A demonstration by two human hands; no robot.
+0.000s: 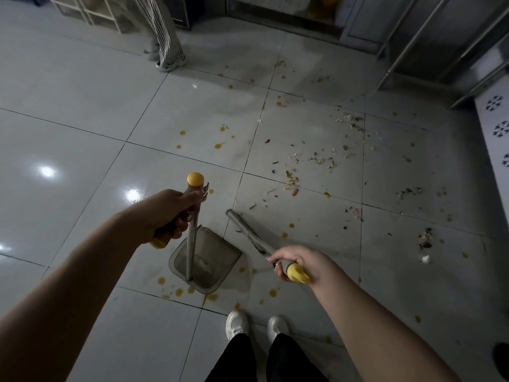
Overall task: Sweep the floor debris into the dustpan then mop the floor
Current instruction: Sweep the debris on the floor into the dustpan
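Note:
My left hand (168, 213) grips the grey, yellow-capped handle of a long-handled dustpan (206, 260), whose grey pan rests on the tiled floor in front of my feet. My right hand (294, 261) grips the yellow-ended grey handle of a broom (248, 230), which slants up and left toward the floor; its head is hard to make out. Scattered food debris (322, 158) lies on the tiles to the right, with a further clump (425, 239) at the far right. Yellow-orange spots (220, 146) dot the floor around the pan.
Another person's striped trouser legs (165, 42) stand at the top left. Metal shelf legs (413, 45) and a cabinet fill the top right. A white patterned panel (495, 125) runs along the right edge. My white shoes (237, 323) are just below the pan.

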